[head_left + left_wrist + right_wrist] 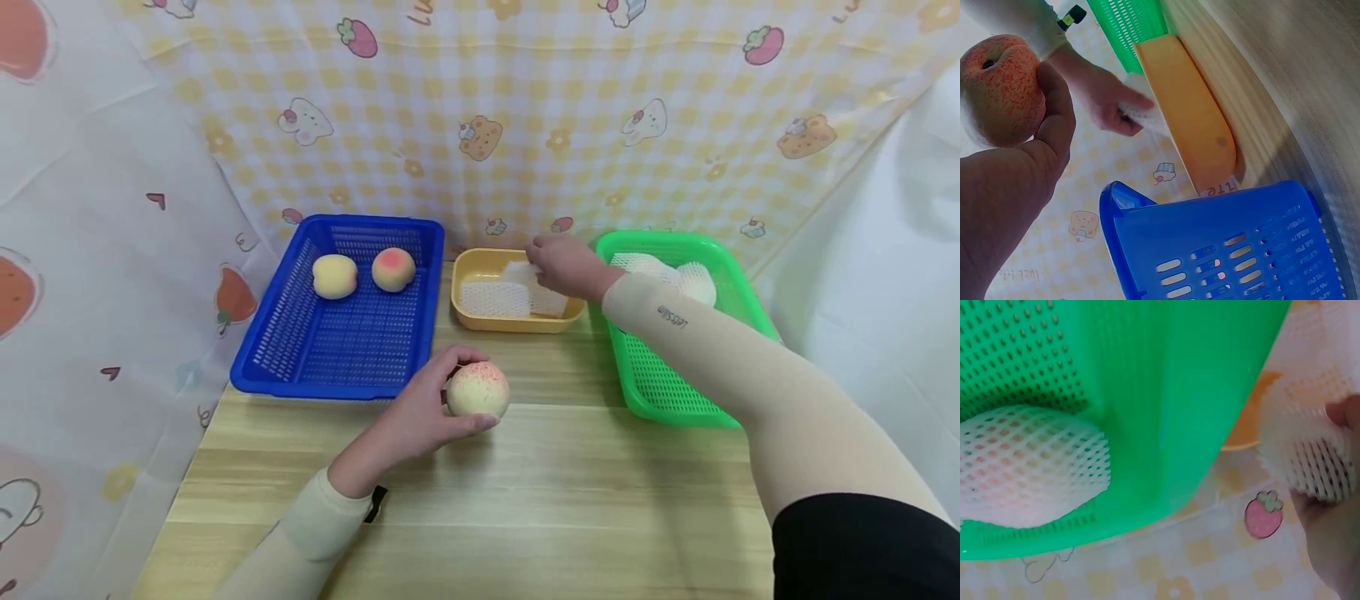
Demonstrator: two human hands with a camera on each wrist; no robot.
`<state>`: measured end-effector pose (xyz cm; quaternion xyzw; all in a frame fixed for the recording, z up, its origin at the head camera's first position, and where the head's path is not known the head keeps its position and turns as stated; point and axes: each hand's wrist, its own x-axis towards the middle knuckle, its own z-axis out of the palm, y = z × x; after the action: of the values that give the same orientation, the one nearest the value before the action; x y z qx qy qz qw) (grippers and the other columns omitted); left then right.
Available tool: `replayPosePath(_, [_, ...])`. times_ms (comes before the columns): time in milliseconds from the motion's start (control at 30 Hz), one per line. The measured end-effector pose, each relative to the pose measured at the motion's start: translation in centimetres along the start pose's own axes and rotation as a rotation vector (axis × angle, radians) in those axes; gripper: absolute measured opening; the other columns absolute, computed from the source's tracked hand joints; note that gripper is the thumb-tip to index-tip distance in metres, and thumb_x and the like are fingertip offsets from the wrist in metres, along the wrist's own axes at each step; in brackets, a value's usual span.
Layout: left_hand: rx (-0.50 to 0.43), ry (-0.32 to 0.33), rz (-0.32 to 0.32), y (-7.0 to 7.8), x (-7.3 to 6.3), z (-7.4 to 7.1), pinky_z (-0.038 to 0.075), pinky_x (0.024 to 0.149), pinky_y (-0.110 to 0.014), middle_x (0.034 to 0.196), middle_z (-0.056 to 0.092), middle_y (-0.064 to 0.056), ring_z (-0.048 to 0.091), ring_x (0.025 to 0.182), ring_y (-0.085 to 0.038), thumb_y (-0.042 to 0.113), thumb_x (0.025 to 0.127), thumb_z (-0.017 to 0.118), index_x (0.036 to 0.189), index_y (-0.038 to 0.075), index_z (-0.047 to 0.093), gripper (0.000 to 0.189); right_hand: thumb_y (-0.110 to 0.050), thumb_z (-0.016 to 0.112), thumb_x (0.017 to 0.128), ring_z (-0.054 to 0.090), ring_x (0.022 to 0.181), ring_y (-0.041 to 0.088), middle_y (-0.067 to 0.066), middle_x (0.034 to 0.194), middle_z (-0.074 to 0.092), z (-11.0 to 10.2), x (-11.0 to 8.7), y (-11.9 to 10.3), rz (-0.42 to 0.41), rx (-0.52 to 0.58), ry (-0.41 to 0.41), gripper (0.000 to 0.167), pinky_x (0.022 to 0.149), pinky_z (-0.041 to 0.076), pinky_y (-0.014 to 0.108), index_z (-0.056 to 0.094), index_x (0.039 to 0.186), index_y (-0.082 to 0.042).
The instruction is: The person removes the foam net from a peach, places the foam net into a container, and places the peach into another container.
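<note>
A peach (pixel 477 390) with red speckles is gripped between the thumb and fingers of my left hand (pixel 431 408), over the table in front of the blue basket. My right hand (pixel 566 262) pinches a white foam net sleeve (pixel 1313 453) above the right end of the yellow tray (pixel 517 325). More foam net sleeves (pixel 491 300) lie flat inside that tray. In the left wrist view the peach (pixel 1004 87) shows its stem hollow, and the right hand (pixel 1107 100) is behind the tray's wall.
The blue basket (pixel 337 387) at left holds two bare peaches (pixel 334 277). The green basket (pixel 637 400) at right contains fruit in white foam nets (pixel 696 283), partly hidden by my right forearm. A patterned cloth (pixel 480 100) hangs behind the wooden table (pixel 540 500).
</note>
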<state>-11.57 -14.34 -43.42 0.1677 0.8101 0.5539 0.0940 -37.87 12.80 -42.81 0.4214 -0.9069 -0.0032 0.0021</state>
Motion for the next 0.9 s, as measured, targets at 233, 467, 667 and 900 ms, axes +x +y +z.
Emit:
replayPosePath(233, [-0.002,0.003,0.001,-0.2,0.1,0.2,0.061,0.099,-0.046,0.146,0.061,-0.002,0.063,0.124,-0.024,0.025,0.087,0.096,0.147,0.019,0.059,0.071,-0.015,0.080,0.098,0.063,0.088,0.034,0.016,0.104,0.063,1.6,-0.6,-0.8,-0.039,0.020,-0.148,0.025,0.082,0.058,0.054,0.067,0.114,0.000])
replayPosePath(467, [0.007,-0.001,0.000,0.0,0.0,0.2,0.060,0.101,-0.048,0.146,0.060,-0.002,0.062,0.126,-0.024,0.026,0.087,0.096,0.147,0.019,0.059,0.071,-0.033,0.069,0.108,0.061,0.093,0.036,0.019,0.107,0.060,2.2,-1.3,-1.2,-0.027,0.040,-0.284,0.037,0.092,0.054,0.055,0.065,0.117,0.003])
replayPosePath(667, [0.010,0.000,0.003,-0.1,0.0,0.2,0.060,0.099,-0.047,0.146,0.061,-0.003,0.062,0.125,-0.024,0.025,0.087,0.096,0.148,0.019,0.059,0.071,-0.032,0.055,0.115,0.059,0.098,0.035,0.018,0.107,0.059,2.1,-1.6,-1.7,0.043,0.133,-0.320,0.035,0.097,0.052,0.054,0.065,0.110,0.001])
replayPosePath(900, [0.015,-0.003,0.005,0.1,0.0,0.2,0.060,0.101,-0.048,0.147,0.060,-0.003,0.062,0.127,-0.024,0.027,0.088,0.096,0.148,0.019,0.059,0.072,-0.030,0.043,0.119,0.058,0.107,0.036,0.022,0.115,0.062,1.6,-1.7,-1.3,0.075,0.229,-0.329,0.045,0.104,0.050,0.053,0.069,0.124,0.006])
